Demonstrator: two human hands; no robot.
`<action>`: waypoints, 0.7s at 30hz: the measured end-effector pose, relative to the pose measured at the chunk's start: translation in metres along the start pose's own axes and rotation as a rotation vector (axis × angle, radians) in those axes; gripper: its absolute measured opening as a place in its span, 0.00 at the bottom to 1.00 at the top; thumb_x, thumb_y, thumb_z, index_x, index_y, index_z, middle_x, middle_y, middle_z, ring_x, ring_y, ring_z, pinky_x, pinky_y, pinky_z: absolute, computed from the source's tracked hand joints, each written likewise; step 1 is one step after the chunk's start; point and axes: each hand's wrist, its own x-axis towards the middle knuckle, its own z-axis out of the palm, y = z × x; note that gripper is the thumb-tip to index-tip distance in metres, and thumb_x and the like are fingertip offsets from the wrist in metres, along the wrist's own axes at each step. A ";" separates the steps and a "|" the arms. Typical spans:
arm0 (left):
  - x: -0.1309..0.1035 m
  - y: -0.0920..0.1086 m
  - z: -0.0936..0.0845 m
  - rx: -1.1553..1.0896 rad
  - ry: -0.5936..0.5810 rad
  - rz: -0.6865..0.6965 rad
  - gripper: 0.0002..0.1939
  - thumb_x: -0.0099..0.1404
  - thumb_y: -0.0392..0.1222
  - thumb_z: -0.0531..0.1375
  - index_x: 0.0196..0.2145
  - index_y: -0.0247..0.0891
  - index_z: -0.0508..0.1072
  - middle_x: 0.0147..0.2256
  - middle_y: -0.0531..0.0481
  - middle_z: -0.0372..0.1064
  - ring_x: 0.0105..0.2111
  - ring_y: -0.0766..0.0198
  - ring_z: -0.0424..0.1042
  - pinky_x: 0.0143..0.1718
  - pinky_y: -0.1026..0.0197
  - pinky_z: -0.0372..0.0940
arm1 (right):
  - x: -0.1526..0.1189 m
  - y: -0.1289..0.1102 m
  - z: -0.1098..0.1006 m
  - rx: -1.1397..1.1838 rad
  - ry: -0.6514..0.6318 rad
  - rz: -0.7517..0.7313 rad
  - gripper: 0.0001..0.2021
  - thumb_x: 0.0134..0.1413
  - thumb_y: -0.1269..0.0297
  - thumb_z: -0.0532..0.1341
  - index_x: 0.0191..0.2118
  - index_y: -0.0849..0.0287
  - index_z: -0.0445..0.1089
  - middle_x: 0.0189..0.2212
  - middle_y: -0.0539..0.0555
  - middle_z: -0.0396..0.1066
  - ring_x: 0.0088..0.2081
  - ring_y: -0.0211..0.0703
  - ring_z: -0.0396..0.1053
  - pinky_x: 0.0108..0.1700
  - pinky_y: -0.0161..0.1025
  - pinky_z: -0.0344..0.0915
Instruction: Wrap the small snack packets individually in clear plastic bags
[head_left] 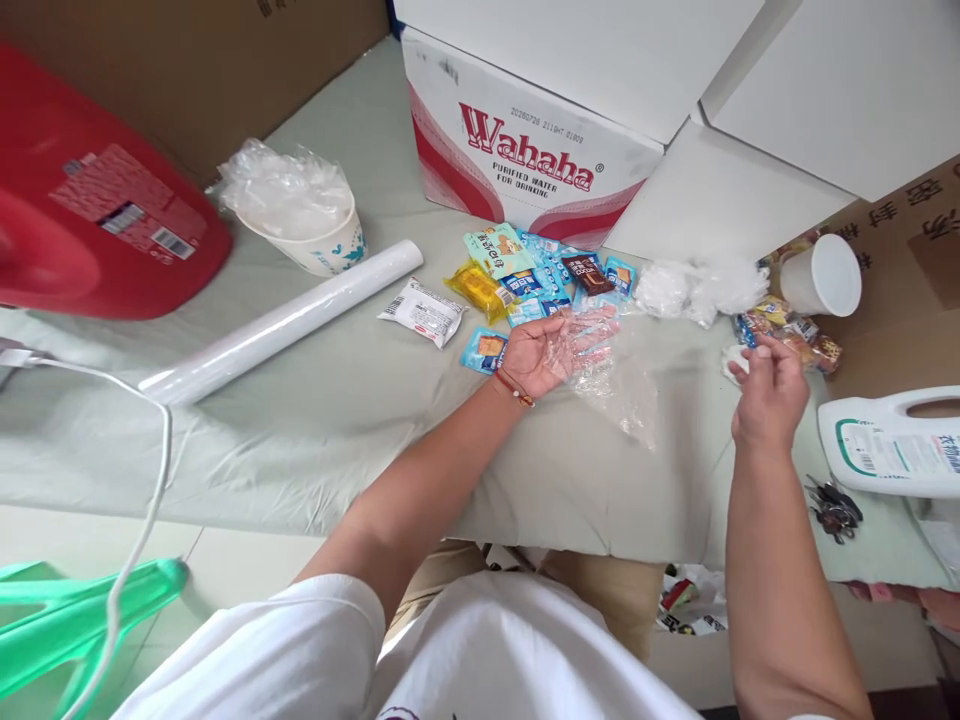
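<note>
My left hand (546,357) is palm up with its fingers spread. Thin clear plastic (616,385), like a bag or disposable glove, covers the fingers and trails off to the right. Beyond this hand lie several small snack packets: a blue one (484,350) by the wrist, a yellow one (481,291), a light green one (498,249) and a dark brown one (588,274). My right hand (772,395) has its fingers curled beside a small white piece (735,366) and colourful wrapped snacks (806,335). What its fingertips hold, if anything, is hidden.
A white roll (285,325) and a paper cup (307,240) stuffed with clear plastic are on the left, near a red jug (97,200). Behind stands a Wahaha carton (525,150). Crumpled plastic (697,288), a white cup (821,277), a white bottle (892,440) and keys (832,510) are right.
</note>
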 end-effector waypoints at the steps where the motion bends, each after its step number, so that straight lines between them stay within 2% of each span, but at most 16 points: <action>1: -0.001 -0.003 0.001 0.024 -0.010 -0.025 0.22 0.64 0.38 0.55 0.53 0.31 0.77 0.59 0.38 0.75 0.62 0.46 0.74 0.61 0.44 0.71 | -0.009 -0.019 0.008 0.117 -0.045 0.032 0.34 0.67 0.37 0.53 0.69 0.51 0.58 0.65 0.67 0.62 0.64 0.57 0.66 0.57 0.55 0.71; 4: -0.006 -0.014 0.004 0.091 -0.038 -0.118 0.16 0.62 0.37 0.56 0.46 0.32 0.77 0.54 0.36 0.78 0.59 0.44 0.76 0.60 0.41 0.71 | -0.041 -0.064 0.030 0.275 -0.331 0.088 0.44 0.56 0.33 0.64 0.72 0.47 0.55 0.62 0.61 0.68 0.67 0.55 0.64 0.62 0.54 0.68; 5: -0.010 -0.018 0.004 0.111 -0.044 -0.145 0.11 0.62 0.37 0.57 0.41 0.34 0.76 0.50 0.37 0.80 0.57 0.44 0.77 0.59 0.40 0.71 | -0.050 -0.073 0.035 0.295 -0.422 0.122 0.44 0.53 0.34 0.68 0.71 0.48 0.58 0.59 0.61 0.72 0.65 0.54 0.66 0.62 0.53 0.67; 7: -0.018 -0.024 0.003 0.164 -0.044 -0.172 0.01 0.62 0.37 0.60 0.33 0.37 0.71 0.40 0.42 0.81 0.51 0.46 0.81 0.57 0.40 0.72 | -0.063 -0.081 0.039 0.307 -0.523 0.227 0.37 0.50 0.38 0.72 0.62 0.51 0.70 0.49 0.58 0.78 0.55 0.51 0.73 0.58 0.49 0.69; 10: -0.037 -0.025 0.000 0.347 0.024 -0.131 0.11 0.62 0.40 0.67 0.32 0.39 0.66 0.32 0.50 0.76 0.41 0.52 0.83 0.50 0.46 0.76 | -0.076 -0.079 0.036 0.305 -0.514 0.376 0.23 0.50 0.42 0.73 0.44 0.55 0.78 0.38 0.54 0.79 0.40 0.44 0.75 0.48 0.43 0.72; 13: -0.062 -0.020 -0.003 0.659 0.182 -0.027 0.16 0.63 0.47 0.69 0.34 0.40 0.64 0.32 0.54 0.73 0.30 0.62 0.80 0.37 0.58 0.75 | -0.082 -0.077 0.033 0.357 -0.494 0.479 0.22 0.47 0.42 0.74 0.38 0.56 0.78 0.30 0.51 0.75 0.31 0.40 0.71 0.36 0.38 0.70; 15: -0.081 -0.017 -0.007 0.883 0.282 0.047 0.16 0.66 0.50 0.66 0.33 0.41 0.63 0.27 0.58 0.69 0.22 0.68 0.73 0.27 0.64 0.68 | -0.085 -0.077 0.033 0.368 -0.514 0.521 0.23 0.45 0.42 0.75 0.36 0.57 0.77 0.25 0.48 0.70 0.26 0.37 0.66 0.29 0.35 0.66; 18: -0.108 -0.016 -0.013 1.158 0.392 0.120 0.13 0.70 0.51 0.60 0.32 0.42 0.63 0.21 0.61 0.59 0.16 0.71 0.59 0.21 0.65 0.57 | -0.087 -0.077 0.039 0.331 -0.583 0.506 0.23 0.47 0.42 0.73 0.36 0.58 0.76 0.22 0.46 0.66 0.24 0.35 0.63 0.25 0.34 0.61; 21: -0.127 -0.019 -0.019 1.437 0.505 0.178 0.11 0.70 0.49 0.57 0.32 0.42 0.66 0.21 0.59 0.59 0.19 0.67 0.60 0.24 0.62 0.55 | -0.087 -0.074 0.046 0.208 -0.594 0.376 0.21 0.52 0.43 0.70 0.37 0.59 0.77 0.25 0.49 0.68 0.26 0.37 0.65 0.29 0.36 0.63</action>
